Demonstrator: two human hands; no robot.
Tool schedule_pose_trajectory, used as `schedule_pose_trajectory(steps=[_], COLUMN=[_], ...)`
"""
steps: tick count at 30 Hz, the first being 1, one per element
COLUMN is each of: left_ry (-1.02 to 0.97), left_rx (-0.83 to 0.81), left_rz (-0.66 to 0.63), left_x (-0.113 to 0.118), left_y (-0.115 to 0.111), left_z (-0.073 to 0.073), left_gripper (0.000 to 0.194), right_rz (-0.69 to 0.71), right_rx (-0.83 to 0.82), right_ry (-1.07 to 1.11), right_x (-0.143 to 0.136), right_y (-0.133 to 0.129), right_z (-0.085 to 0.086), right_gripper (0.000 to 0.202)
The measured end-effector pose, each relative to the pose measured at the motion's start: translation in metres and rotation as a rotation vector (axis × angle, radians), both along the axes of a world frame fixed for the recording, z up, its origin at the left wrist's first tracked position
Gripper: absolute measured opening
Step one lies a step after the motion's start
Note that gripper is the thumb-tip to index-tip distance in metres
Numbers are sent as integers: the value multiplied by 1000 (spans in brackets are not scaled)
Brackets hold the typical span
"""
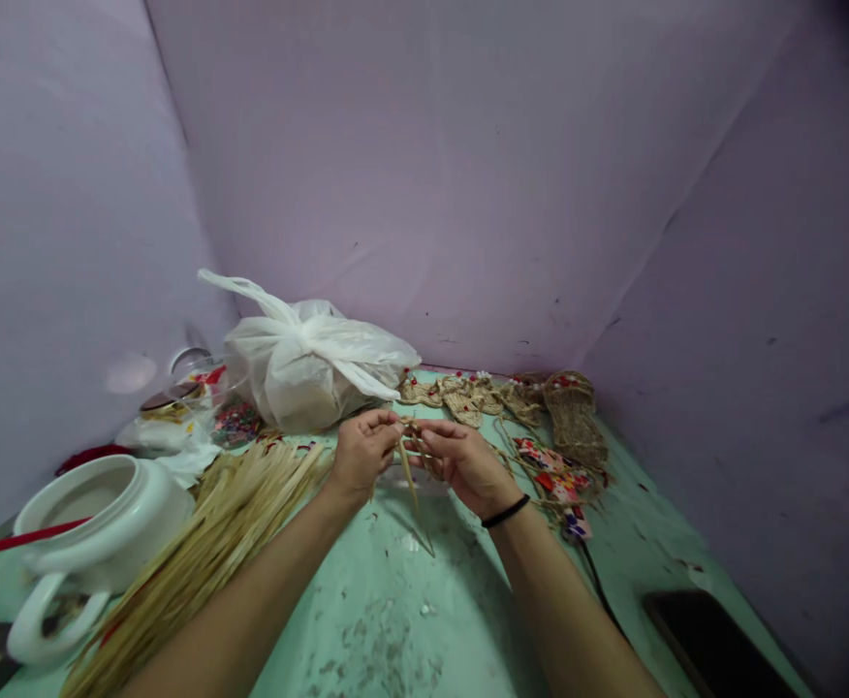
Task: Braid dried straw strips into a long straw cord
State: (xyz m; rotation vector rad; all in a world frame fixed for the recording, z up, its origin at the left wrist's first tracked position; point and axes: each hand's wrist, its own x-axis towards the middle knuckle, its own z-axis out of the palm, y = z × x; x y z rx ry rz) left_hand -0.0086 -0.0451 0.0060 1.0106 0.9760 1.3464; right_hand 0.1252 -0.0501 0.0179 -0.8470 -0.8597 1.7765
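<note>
Above the middle of the green table, my left hand point(363, 452) pinches a small piece of tan braided fibre point(410, 425) between thumb and fingers. My right hand point(468, 465), with a black band at the wrist, holds the same piece from the other side, its fingers bent. Both hands' fingertips nearly meet there. A loose fibre strand point(410, 477) hangs from the piece toward the tabletop. The part of the braid between the fingers is largely hidden.
Left are a white pot point(155, 514), dry fibre strips point(213, 523) and a knotted white plastic bag point(308, 364). Braided pieces point(468, 397), a woven roll point(576, 417) and patterned cloth point(559, 475) lie at the back right. A dark phone point(715, 645) rests front right.
</note>
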Motion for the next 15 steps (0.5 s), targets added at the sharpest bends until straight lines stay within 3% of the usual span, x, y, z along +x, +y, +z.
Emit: schedule_pose_trajectory(steps=[6, 15], left_ry=[-157, -82], left_rx=[-119, -71], left_rz=[-81, -51], left_x=[2, 11], left_y=[-4, -8], left_z=[6, 1], left_gripper=[26, 27], right_rz=[-152, -533], right_rx=[140, 315], right_ry=[-36, -334], right_x=[-12, -24], right_y=[1, -3], right_z=[-9, -10], right_gripper=[28, 20])
